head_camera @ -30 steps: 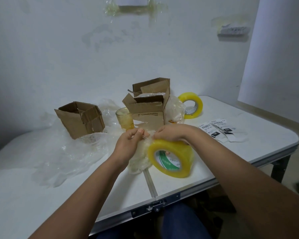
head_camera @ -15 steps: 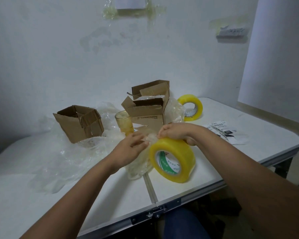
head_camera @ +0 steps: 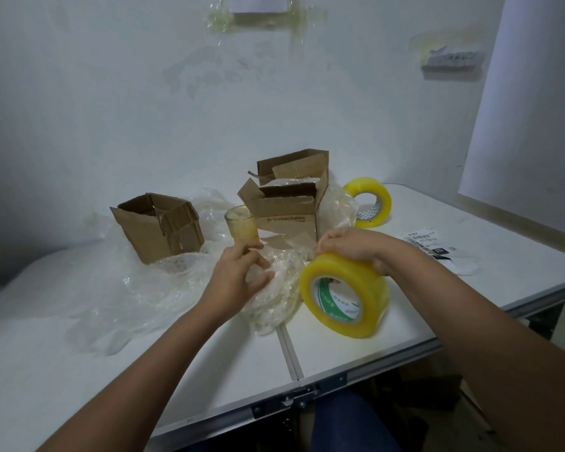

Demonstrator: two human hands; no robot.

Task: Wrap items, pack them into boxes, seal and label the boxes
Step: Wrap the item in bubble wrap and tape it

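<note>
A bundle wrapped in bubble wrap (head_camera: pixel 276 288) lies at the table's middle seam. My left hand (head_camera: pixel 238 275) rests on its left side with fingers spread and lightly bent. My right hand (head_camera: pixel 353 246) grips the top of a big yellow tape roll (head_camera: pixel 344 295), which stands on edge just right of the bundle. Behind them an open cardboard box (head_camera: pixel 287 210) holds some plastic wrap. A yellowish glass cup (head_camera: pixel 242 226) stands at that box's left.
A second open box (head_camera: pixel 159 226) sits at the left on loose clear plastic sheeting (head_camera: pixel 118 295). Another yellow tape roll (head_camera: pixel 369 207) stands at the back right. Printed labels (head_camera: pixel 431 246) lie on the white folding table (head_camera: pixel 340 347), near its right edge.
My left hand let go of its pinch near the right hand and spread over the bundle's left side. The tape roll stays beside the bundle under my right hand.
</note>
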